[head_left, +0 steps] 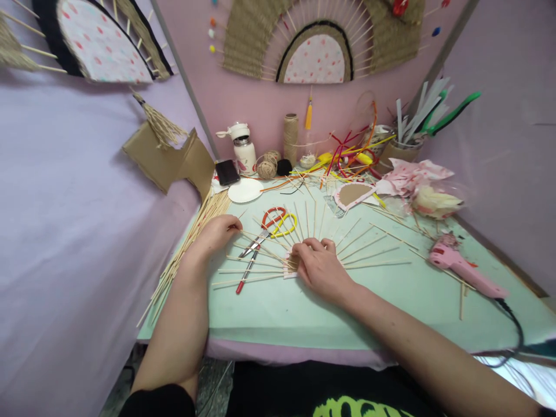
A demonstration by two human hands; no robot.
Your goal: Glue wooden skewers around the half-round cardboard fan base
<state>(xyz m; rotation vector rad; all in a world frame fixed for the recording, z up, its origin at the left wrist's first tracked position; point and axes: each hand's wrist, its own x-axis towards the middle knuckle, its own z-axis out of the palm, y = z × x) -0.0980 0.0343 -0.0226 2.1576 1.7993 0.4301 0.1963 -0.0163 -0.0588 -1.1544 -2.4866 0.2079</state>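
A half-round cardboard piece (292, 263) with a pink-white edge lies flat on the table, mostly covered by my right hand (320, 265). Thin wooden sticks (362, 248) fan out from it to both sides and away from me. My right hand is closed, its curled fingers pressing down on the cardboard piece. To the left, my left hand (222, 230) is closed in a pinch at the outer end of one wooden stick (260, 242). Scissors (274, 223) with red and yellow handles and a red-ended pen (248, 271) lie under the left sticks.
A pink glue gun (467, 267) with a black cord lies at right. Loose sticks (186, 249) are piled along the left edge. Along the back stand a white bottle (245, 155), twine ball (267, 166), twine spool (291, 139) and another half-round piece (354, 196).
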